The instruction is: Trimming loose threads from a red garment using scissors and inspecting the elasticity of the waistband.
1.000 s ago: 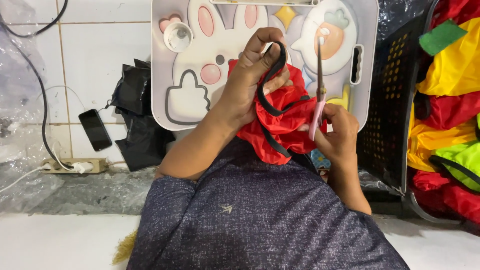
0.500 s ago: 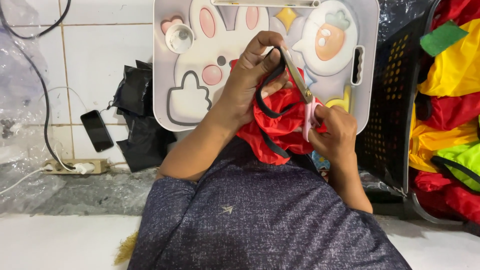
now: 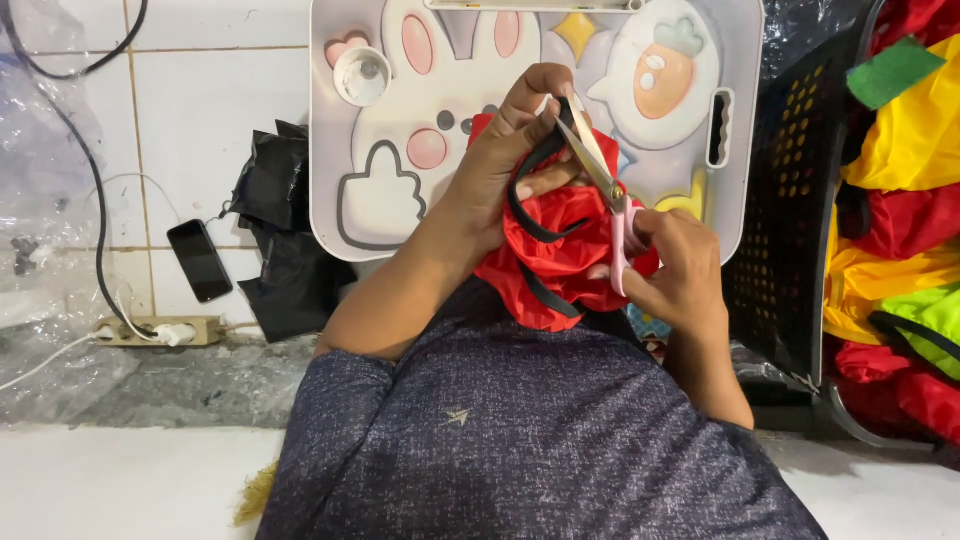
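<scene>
the left hand (image 3: 515,150) is closed around a bunched piece of red fabric (image 3: 560,255), fingers curled over its top edge and pinching a black strap (image 3: 530,195) that loops down across the cloth. the right hand (image 3: 675,265) grips a pair of pink-handled scissors (image 3: 605,190), fingers wrapped through the handles, with the metal blades pointing up and to the left so their tips reach the left hand's fingertips at the strap. the red fabric sits between the two hands, just above the person's lap, which is covered by a dark speckled garment (image 3: 520,440).

behind the hands lies a pale lap tray (image 3: 380,215) printed with a rabbit and a carrot shape, and a small round white cup (image 3: 362,75) stands in its upper left corner. to the left, on the white tiled floor, are a crumpled black bag (image 3: 280,240), a dark phone (image 3: 200,260) and a power strip (image 3: 160,330) with cables. to the right stands a black perforated basket (image 3: 790,230), beside a heap of yellow, red and green cloth (image 3: 910,200).
</scene>
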